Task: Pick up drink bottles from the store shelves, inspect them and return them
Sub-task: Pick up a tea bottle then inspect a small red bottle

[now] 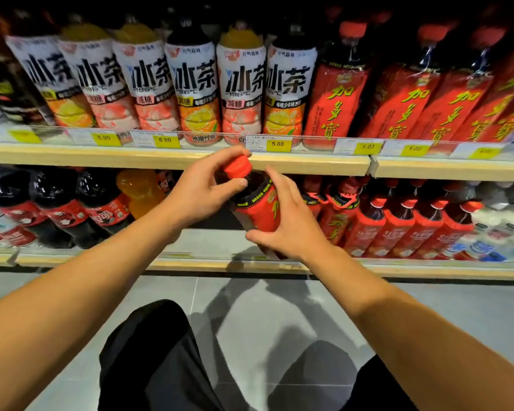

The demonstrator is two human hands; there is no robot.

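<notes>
A dark drink bottle (pixel 257 204) with a red cap and a red label is held in front of the lower shelf, tilted with its cap toward the upper left. My left hand (pixel 204 188) pinches the bottle at its neck, fingers curled around the red cap. My right hand (pixel 288 223) grips the bottle's lower body from the right, thumb under it, and hides the bottom of the bottle.
The upper shelf (pixel 172 158) carries white-labelled iced tea bottles (pixel 196 84) and tall red bottles (pixel 336 93), with yellow 5.00 price tags (pixel 277 143). The lower shelf (pixel 220 264) holds cola bottles (pixel 57 203) at left and small red bottles (pixel 398 223) at right. Grey tile floor (pixel 279 321) and my dark-clad knees lie below.
</notes>
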